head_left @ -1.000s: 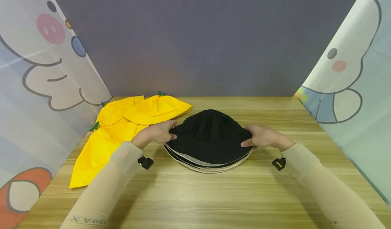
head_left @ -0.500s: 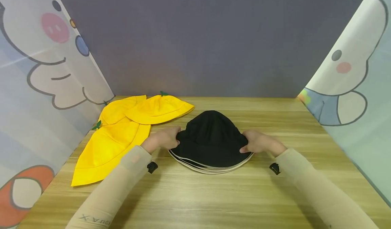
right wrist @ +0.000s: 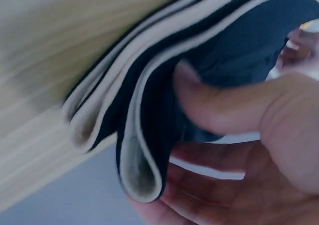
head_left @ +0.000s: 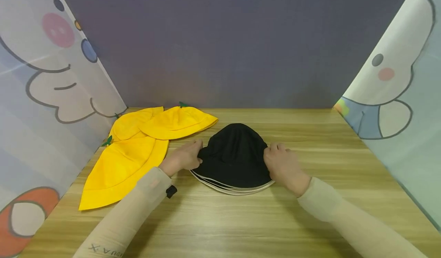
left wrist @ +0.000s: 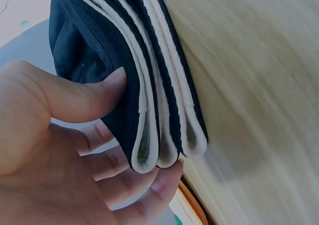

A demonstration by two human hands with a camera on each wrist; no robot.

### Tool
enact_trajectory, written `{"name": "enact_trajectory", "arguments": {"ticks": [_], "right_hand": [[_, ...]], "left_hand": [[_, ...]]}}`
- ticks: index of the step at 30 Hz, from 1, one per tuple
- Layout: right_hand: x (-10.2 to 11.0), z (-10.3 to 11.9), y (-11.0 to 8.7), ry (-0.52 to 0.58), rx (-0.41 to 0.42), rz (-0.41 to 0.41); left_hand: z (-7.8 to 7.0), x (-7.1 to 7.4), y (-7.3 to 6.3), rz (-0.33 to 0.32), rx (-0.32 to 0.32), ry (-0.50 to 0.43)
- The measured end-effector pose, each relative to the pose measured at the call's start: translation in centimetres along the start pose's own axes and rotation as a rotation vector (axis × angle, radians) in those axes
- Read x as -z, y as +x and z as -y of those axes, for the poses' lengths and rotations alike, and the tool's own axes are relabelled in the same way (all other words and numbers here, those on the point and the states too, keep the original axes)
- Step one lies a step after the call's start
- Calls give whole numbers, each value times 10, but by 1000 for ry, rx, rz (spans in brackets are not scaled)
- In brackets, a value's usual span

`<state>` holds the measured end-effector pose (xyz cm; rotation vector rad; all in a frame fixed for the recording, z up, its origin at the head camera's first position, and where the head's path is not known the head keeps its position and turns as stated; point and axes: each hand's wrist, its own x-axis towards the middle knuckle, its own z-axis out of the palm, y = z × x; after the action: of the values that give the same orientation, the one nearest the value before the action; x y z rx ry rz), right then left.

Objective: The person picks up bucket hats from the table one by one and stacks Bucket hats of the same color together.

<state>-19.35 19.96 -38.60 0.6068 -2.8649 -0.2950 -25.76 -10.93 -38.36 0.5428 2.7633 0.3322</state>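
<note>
A stack of folded black bucket hats (head_left: 235,159) with cream linings lies at mid-table, crowns pointing away from me. My left hand (head_left: 182,157) holds the left end of the brims. In the left wrist view its thumb (left wrist: 107,93) presses on the top hat, and its fingers reach behind the folded edges. At the right end my right hand (head_left: 284,168) grips the brim. Its thumb (right wrist: 214,103) lies on the top hat (right wrist: 234,45) in the right wrist view, fingers behind the fold. There, the top hat's fold stands apart from the lower folds (right wrist: 89,127).
Several yellow hats (head_left: 120,162) with green leaf tips lie overlapping at the table's left. A grey panel (head_left: 234,43) rises behind the wooden table (head_left: 220,227). Cartoon-printed sheets (head_left: 389,82) flank both sides.
Both hands drew inward a little at first, and the brims' ends came with them. Then my right hand shifted left and turned over the right end. My left hand stayed nearly still.
</note>
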Motion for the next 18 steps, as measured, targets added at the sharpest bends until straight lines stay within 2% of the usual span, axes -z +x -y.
{"name": "enact_trajectory", "arguments": {"ticks": [2, 4, 7, 10, 13, 18], "right_hand": [[-1, 8, -1, -83, 50, -78], [0, 14, 0, -68, 79, -73], [2, 21, 3, 83, 51, 49], [3, 28, 7, 234, -50, 195], [4, 34, 11, 235, -97, 281], [9, 39, 23, 196, -95, 372]], "left_hand": [[1, 0, 0, -1, -3, -1], [1, 1, 1, 0, 1, 5], [-2, 1, 2, 11, 9, 14], [-4, 3, 3, 27, 15, 22], [-6, 3, 5, 45, 22, 24], [-7, 4, 5, 57, 26, 32]]}}
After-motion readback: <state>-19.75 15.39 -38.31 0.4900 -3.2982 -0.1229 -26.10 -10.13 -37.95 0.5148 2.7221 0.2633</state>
